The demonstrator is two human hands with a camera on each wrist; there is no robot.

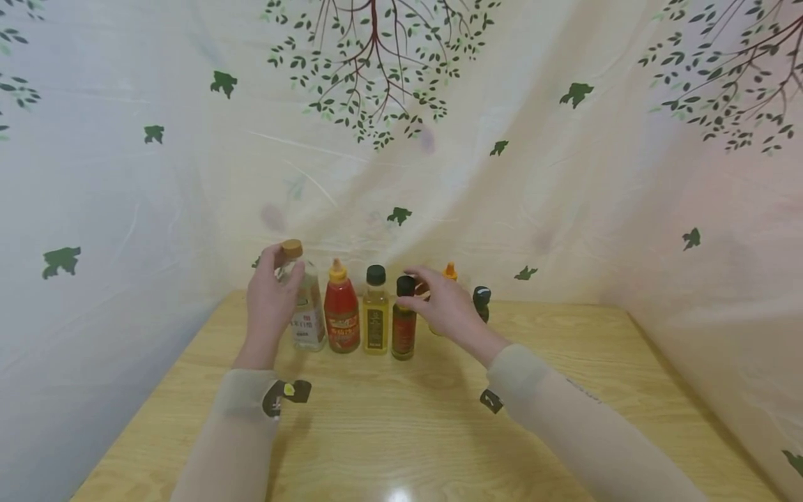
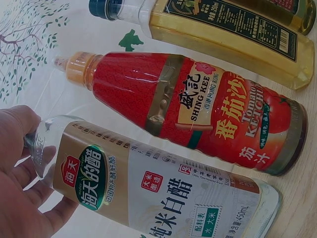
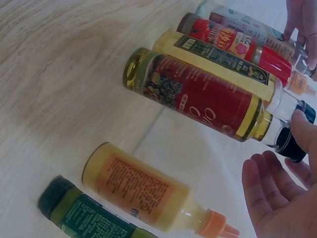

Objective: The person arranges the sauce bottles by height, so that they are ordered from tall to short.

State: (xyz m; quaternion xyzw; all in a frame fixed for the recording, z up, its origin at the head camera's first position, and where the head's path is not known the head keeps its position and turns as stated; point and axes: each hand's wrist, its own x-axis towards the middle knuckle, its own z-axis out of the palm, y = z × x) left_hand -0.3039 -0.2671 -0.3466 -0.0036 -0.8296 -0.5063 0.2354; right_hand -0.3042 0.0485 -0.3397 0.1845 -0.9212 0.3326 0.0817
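At the left end of a row of bottles, my left hand (image 1: 271,293) holds a clear white vinegar bottle (image 2: 163,183) by its upper part, thumb and fingers on either side. The bottle has an orange-brown cap (image 1: 292,247). My right hand (image 1: 448,303) is around the black cap (image 1: 406,285) of a slim oil bottle with a dark red label (image 3: 198,94). Its thumb is at the cap, while the other fingers (image 3: 257,183) stand apart from it. Between these two bottles stand a red tomato ketchup bottle (image 2: 198,109) and a yellow oil bottle with a dark label (image 1: 376,321).
To the right of the oil bottle, partly behind my right hand, stand a pale yellow squeeze bottle with an orange tip (image 3: 143,188) and a green bottle with a dark cap (image 3: 89,213). Everything stands on a wooden table (image 1: 389,432). A leaf-patterned curtain (image 1: 439,188) hangs behind.
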